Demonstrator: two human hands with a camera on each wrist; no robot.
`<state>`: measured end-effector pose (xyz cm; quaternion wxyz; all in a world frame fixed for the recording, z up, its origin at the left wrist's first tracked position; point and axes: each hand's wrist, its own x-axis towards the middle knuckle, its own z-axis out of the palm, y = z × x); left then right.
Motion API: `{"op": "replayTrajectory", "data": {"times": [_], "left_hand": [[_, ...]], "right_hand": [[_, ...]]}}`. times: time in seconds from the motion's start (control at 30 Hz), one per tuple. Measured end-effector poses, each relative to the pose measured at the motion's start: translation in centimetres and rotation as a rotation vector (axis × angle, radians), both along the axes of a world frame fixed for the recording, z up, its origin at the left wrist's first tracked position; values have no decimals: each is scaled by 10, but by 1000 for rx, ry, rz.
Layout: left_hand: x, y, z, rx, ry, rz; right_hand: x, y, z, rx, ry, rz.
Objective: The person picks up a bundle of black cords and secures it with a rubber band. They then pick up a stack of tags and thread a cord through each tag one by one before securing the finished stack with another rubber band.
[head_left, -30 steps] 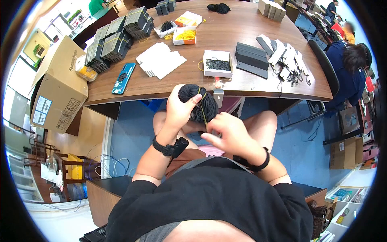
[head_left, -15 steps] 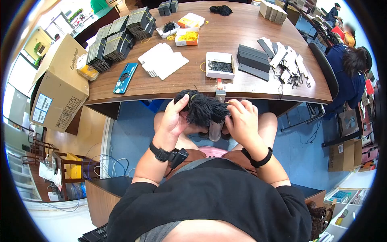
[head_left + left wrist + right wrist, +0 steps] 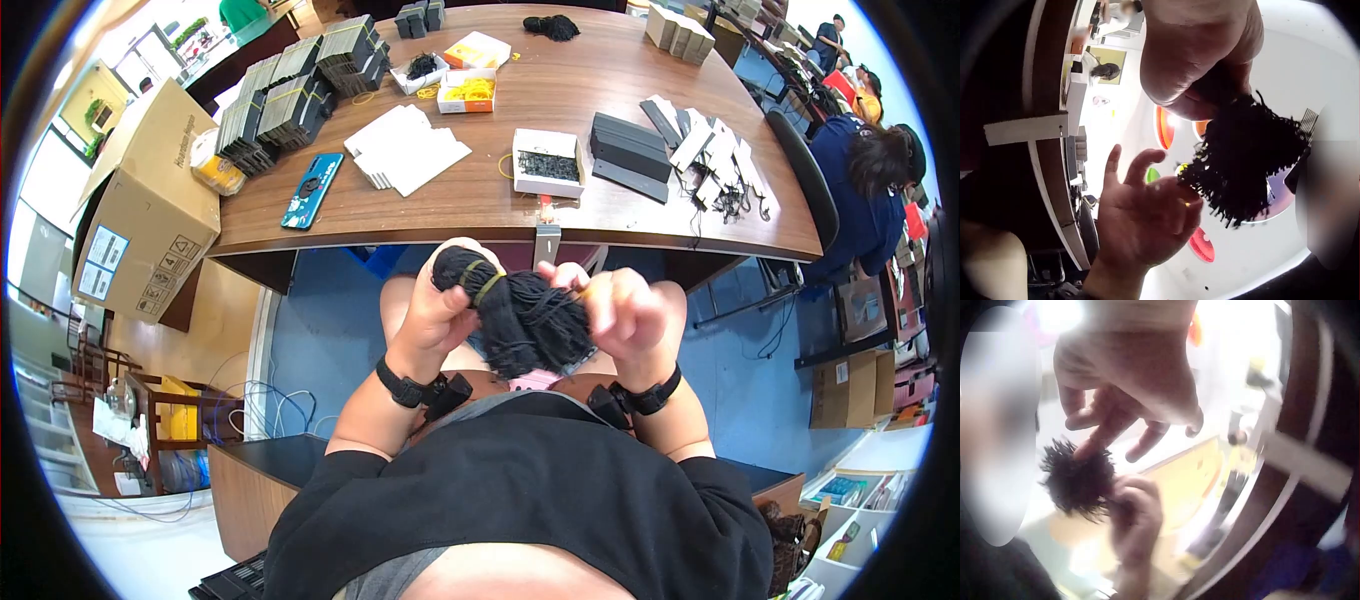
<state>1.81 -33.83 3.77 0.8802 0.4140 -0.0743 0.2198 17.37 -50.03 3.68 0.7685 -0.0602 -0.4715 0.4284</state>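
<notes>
A thick bundle of black strings point(image 3: 535, 325) is held over the person's lap, with a yellow rubber band point(image 3: 488, 288) round it near its left end. The left hand point(image 3: 437, 300) grips that banded end, thumb on top. In the left wrist view the loose string ends point(image 3: 1241, 162) fan out below this hand. At the other end of the bundle is the right hand point(image 3: 625, 312), a little blurred. Seen from the right wrist, its fingers are spread and partly bent, and one fingertip point(image 3: 1088, 450) overlaps the string ends.
On the table point(image 3: 400, 225) ahead are a white box of small black pieces point(image 3: 548, 165), white cards point(image 3: 410, 150), a phone point(image 3: 312, 190), dark grey cards point(image 3: 630, 155) and tags with black strings point(image 3: 715, 150). Further back stands a box of yellow rubber bands point(image 3: 467, 92). A carton point(image 3: 150, 200) stands left.
The bundle has turned so its loose ends point down and right, nearer the body. The right hand has moved from the bundle's lower side to its right end and its fingers have loosened.
</notes>
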Motion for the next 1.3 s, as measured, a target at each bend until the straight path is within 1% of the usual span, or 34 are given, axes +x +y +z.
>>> {"op": "replayTrajectory", "data": {"times": [0.03,0.07,0.13,0.17,0.2,0.27,0.3,0.33,0.37,0.4,0.43,0.47,0.5,0.53,0.6,0.63,0.67,0.73,0.77,0.87,0.9,1.0,1.03,1.13,1.17,1.2,1.27,1.3], "left_hand": [[1,0,1,-68,-28,-57],[2,0,1,-135,-56,-115],[4,-1,0,-277,-115,-200],[6,-3,-2,-349,-142,-242],[7,-5,-4,-420,-167,-285],[15,-7,-4,-398,-213,-319],[15,-9,0,-347,-168,-259],[16,-10,3,-295,-125,-198],[16,-1,4,-64,-67,-94],[16,-9,16,-110,-7,62],[16,-2,9,-64,70,160],[20,-2,10,-61,66,263],[24,-1,12,-55,67,367],[25,3,9,122,70,507],[23,12,2,477,78,777],[20,12,3,504,40,791],[16,12,7,468,37,763],[7,9,11,388,35,709],[5,6,13,352,24,659],[2,4,11,203,18,454],[-3,10,11,154,71,345],[-5,21,13,227,117,203],[-6,26,9,303,137,197],[-6,21,12,212,101,144],[-5,21,13,179,36,127],[-6,17,15,140,16,168],[-4,18,23,187,-4,238],[-5,24,24,390,115,370]], "right_hand": [[4,-12,7,-229,-396,-261],[2,-16,13,-277,-625,-354],[-2,-17,17,-290,-943,-581],[4,-16,6,-230,-968,-577],[0,-13,0,-221,-1042,-623],[-19,-3,-8,-204,-1187,-717],[-31,-5,-9,-171,-1214,-733],[-47,-5,-10,-204,-1079,-769],[-50,-8,-12,-450,-801,-325],[-50,-9,-15,-661,-493,118],[-44,-4,-22,-538,-483,157],[-38,2,-27,-414,-469,196],[-33,2,-18,-372,-596,70],[-27,1,-11,-325,-669,43],[-12,-8,4,-290,-594,66],[-7,-10,-5,-223,-249,121],[-2,-11,-17,-151,95,171],[17,-13,-22,-247,646,158],[23,-16,-19,-410,844,139],[30,-20,-22,-751,916,113],[32,-21,-24,-794,924,168],[46,-31,-21,-576,861,223],[54,-35,-18,-536,845,174],[64,-39,-7,-494,845,75],[65,-38,-4,-479,848,63],[66,-36,-4,-472,841,43],[67,-34,-5,-462,823,5],[67,-34,-5,-466,768,-72]]}}
